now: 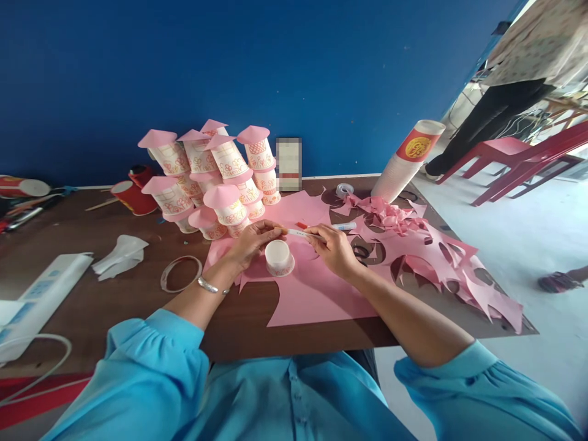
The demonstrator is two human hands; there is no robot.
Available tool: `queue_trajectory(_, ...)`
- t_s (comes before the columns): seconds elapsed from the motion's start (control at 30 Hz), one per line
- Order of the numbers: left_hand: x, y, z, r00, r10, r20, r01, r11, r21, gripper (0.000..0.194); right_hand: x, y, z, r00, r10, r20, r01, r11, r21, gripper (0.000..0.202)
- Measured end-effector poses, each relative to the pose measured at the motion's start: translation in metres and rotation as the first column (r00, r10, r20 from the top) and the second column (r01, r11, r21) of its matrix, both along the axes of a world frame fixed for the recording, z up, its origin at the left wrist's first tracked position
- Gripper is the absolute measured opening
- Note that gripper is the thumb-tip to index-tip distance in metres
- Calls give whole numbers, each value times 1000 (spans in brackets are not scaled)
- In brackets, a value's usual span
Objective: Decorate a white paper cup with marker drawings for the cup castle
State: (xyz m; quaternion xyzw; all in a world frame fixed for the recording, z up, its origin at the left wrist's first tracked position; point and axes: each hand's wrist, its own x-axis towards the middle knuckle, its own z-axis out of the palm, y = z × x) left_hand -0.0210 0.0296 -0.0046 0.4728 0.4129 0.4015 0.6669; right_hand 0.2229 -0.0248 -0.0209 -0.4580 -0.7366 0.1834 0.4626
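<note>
A slim white marker pen [298,233] with small print on its barrel stretches between my two hands. My left hand [258,240] pinches its left end, where a bit of orange shows at the fingertips. My right hand [337,250] grips the other end, its fingers curled over the barrel. Just below the pen, a white paper cup [278,254] stands on the pink paper [321,294], near my left hand. Behind my left hand rise several decorated paper-cup towers [229,211] with pink cone roofs and red-orange drawings.
Pink paper scraps [441,257] spread over the table's right side, beside a tall cup stack [407,162]. A white tube [344,226] and a tape roll [344,190] lie behind my right hand. A power strip [46,300] occupies the left. Another person stands by a red stool [496,153].
</note>
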Motion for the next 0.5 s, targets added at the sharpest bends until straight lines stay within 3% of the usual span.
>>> queue_trajectory(0.17, 1, 2, -1, 993, -39, -115, 45, 998, 51, 51, -5, -1, -3, 998, -7, 62, 7, 1000, 5, 14)
queue_trajectory(0.27, 3, 5, -2, 990, -45, -134, 60, 992, 109, 54, -2, 3, 1, 981, -44, 190, 43, 999, 7, 16)
queue_trajectory(0.37, 4, 7, -3, 986, -57, -158, 89, 974, 206, 65, 7, 9, 7, 897, -153, 416, 174, 985, -11, 17)
queue_trajectory(0.5, -3, 6, -5, 930, 29, -366, 121, 917, 381, 68, 20, 14, 12, 847, -196, 494, 242, 970, -31, 14)
